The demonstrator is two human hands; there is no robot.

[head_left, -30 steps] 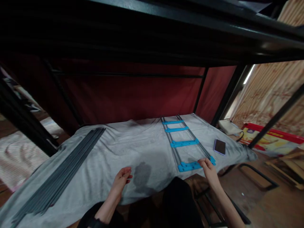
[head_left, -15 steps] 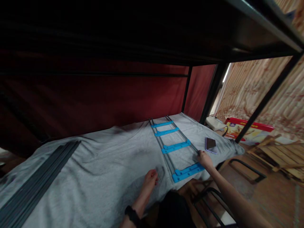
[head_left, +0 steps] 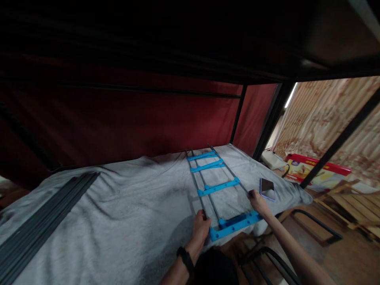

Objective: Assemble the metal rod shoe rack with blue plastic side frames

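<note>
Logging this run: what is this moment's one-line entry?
left hand: grips frame left rod | right hand: grips right rod | phone: beside, on sheet

A grey sheet (head_left: 118, 213) covers the bed across the lower half of the frame. A bundle of dark grey rods (head_left: 44, 221) lies at lower left. A phone (head_left: 267, 189) rests near the right edge. A red curtain (head_left: 133, 122) hangs behind, and a red-rimmed box (head_left: 314, 168) sits at far right.

No legible text anywhere
</note>
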